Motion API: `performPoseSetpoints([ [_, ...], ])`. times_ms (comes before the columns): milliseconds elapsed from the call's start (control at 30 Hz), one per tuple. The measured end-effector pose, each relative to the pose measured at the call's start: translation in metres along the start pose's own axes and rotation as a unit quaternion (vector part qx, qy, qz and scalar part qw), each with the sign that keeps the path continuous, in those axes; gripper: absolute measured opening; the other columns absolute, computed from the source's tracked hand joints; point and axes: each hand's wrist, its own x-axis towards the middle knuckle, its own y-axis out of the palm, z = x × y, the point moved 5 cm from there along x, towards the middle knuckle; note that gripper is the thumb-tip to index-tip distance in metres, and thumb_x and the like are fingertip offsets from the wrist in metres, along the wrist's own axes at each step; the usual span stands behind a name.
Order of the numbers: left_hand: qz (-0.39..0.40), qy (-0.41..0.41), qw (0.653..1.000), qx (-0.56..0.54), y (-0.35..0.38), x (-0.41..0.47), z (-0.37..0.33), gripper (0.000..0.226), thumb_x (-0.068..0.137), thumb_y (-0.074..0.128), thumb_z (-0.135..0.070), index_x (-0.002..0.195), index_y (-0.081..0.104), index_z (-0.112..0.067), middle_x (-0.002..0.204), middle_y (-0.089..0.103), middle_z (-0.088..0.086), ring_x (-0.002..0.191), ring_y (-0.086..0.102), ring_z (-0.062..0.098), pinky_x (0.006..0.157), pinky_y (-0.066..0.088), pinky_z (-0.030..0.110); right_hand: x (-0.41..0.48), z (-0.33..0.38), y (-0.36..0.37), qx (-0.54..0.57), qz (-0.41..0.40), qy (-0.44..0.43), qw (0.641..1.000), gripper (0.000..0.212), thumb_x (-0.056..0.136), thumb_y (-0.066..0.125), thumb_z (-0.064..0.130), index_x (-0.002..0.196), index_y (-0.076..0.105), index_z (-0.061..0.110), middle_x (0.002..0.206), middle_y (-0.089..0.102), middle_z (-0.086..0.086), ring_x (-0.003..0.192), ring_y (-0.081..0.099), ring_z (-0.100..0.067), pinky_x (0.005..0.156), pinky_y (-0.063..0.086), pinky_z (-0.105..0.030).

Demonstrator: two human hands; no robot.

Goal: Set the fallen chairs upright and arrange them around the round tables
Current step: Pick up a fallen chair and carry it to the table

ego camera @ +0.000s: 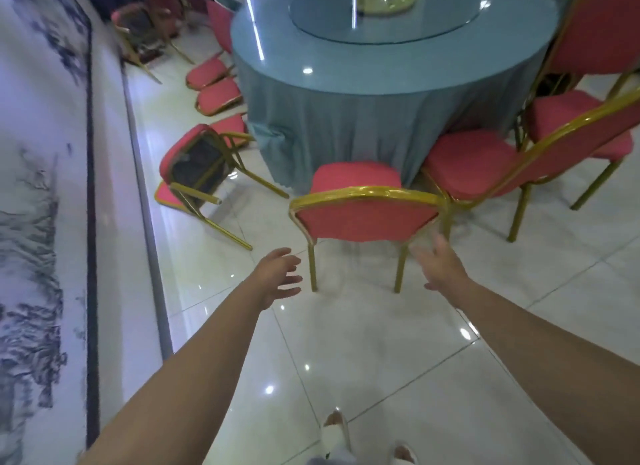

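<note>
1. Head view, foreground. The person's two bare forearms reach forward over the pale glossy tiled floor [381,343]. The left hand [277,277] is held palm inward, fingers loosely spread and holding nothing. The right hand [440,263] is likewise spread wide and empty. It is motion-blurred, so whether its fingertips brush the chair frame cannot be told.
2. Head view, centre. A red upright chair [363,218] with a gold frame stands on all its legs between and just beyond the hands. Its back faces the person and its seat is pushed up to the cloth of the round table [346,83].
3. Head view, left. A fallen chair [197,166] lies tipped over near the table's left edge, with the dark underside of its seat showing and its gold legs pointing out over the floor.
4. Head view, right. Two more red chairs, the nearer chair [478,163] and the farther chair [581,125], stand side by side at the table.
5. Head view, top. A glass turntable [388,17] rests on the blue tablecloth. Further red seats [214,83] line the table's left side, and more chairs [145,31] lie heaped by the wall beyond.
6. Head view, margins. An ink-landscape wall panel [34,222] runs along the left, and white slippers [336,426] show at the bottom edge.
</note>
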Motion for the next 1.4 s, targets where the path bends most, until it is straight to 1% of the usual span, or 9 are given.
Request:
performPoseSetpoints([
  [100,0.004,0.013,1.000,0.019,-0.026,-0.018,0.007,0.035,0.091,0.065,-0.017,0.125,0.057,-0.022,0.126,0.059,0.012,0.103,0.066,0.031,0.074,0.060,0.038,-0.014,-0.007,0.042,-0.066,0.052,-0.022,0.996,0.068,0.093,0.062,0.040,0.151,0.030,0.031,0.148,0.041,-0.006,0.118,0.049,-0.024,0.095,0.046,-0.045],
  [233,-0.036,-0.015,0.999,-0.013,-0.084,-0.037,0.037,0.025,0.091,0.065,-0.017,0.116,0.062,-0.017,0.130,0.056,0.017,0.096,0.064,0.031,0.084,0.058,0.042,-0.036,-0.007,0.103,-0.109,0.137,0.002,0.985,0.085,0.088,0.064,0.052,0.155,0.014,0.037,0.159,0.024,-0.005,0.140,0.035,-0.028,0.108,0.040,-0.054],
  [467,-0.089,-0.035,0.994,-0.060,-0.179,-0.029,0.070,0.015,0.092,0.065,-0.018,0.107,0.063,-0.016,0.124,0.058,0.015,0.105,0.064,0.031,0.081,0.059,0.041,-0.035,0.026,0.189,-0.192,0.189,-0.044,0.962,0.087,0.089,0.066,0.049,0.156,0.013,0.032,0.160,0.025,-0.009,0.144,0.030,-0.028,0.113,0.032,-0.041],
  [600,-0.107,-0.043,0.990,-0.086,-0.210,-0.018,0.065,0.017,0.093,0.064,-0.021,0.108,0.064,-0.014,0.121,0.060,0.013,0.108,0.062,0.030,0.083,0.058,0.042,-0.018,0.059,0.232,-0.206,0.234,-0.073,0.947,0.087,0.089,0.066,0.048,0.157,0.012,0.037,0.162,0.022,-0.003,0.145,0.027,-0.026,0.115,0.031,-0.044],
  [767,-0.123,-0.040,0.987,-0.094,-0.248,0.029,0.039,0.022,0.090,0.067,-0.021,0.112,0.063,-0.020,0.119,0.062,0.010,0.108,0.062,0.029,0.090,0.056,0.041,0.034,0.089,0.295,-0.217,0.266,-0.083,0.935,0.082,0.090,0.067,0.045,0.156,0.020,0.031,0.160,0.025,-0.005,0.143,0.031,-0.025,0.109,0.033,-0.038],
  [967,-0.151,-0.076,0.983,-0.074,-0.291,0.103,-0.004,0.016,0.092,0.062,-0.025,0.108,0.063,-0.021,0.120,0.062,0.007,0.102,0.060,0.025,0.091,0.054,0.040,0.123,0.129,0.369,-0.222,0.303,-0.050,0.925,0.082,0.087,0.064,0.054,0.154,0.020,0.035,0.157,0.029,-0.010,0.143,0.032,-0.028,0.112,0.035,-0.044],
  [1100,-0.201,-0.090,0.974,-0.051,-0.330,0.143,-0.043,0.034,0.090,0.064,-0.019,0.123,0.056,-0.021,0.124,0.055,0.007,0.111,0.054,0.025,0.091,0.051,0.035,0.183,0.163,0.411,-0.243,0.310,-0.023,0.919,0.082,0.085,0.063,0.058,0.153,0.022,0.038,0.157,0.029,-0.011,0.142,0.033,-0.029,0.113,0.034,-0.047],
  [1200,-0.236,-0.090,0.964,-0.083,-0.365,0.174,-0.063,0.044,0.089,0.064,-0.016,0.131,0.051,-0.020,0.127,0.053,0.012,0.117,0.052,0.028,0.093,0.050,0.037,0.226,0.191,0.447,-0.282,0.314,-0.026,0.906,0.077,0.086,0.061,0.059,0.152,0.026,0.037,0.155,0.032,-0.009,0.141,0.034,-0.030,0.110,0.037,-0.046],
  [1400,-0.237,-0.106,0.957,-0.128,-0.449,0.240,-0.093,0.040,0.092,0.062,-0.019,0.129,0.049,-0.021,0.126,0.053,0.010,0.113,0.053,0.027,0.089,0.051,0.036,0.291,0.238,0.544,-0.358,0.332,-0.021,0.873,0.071,0.091,0.057,0.057,0.152,0.027,0.035,0.156,0.031,-0.007,0.141,0.033,-0.031,0.111,0.037,-0.048],
])
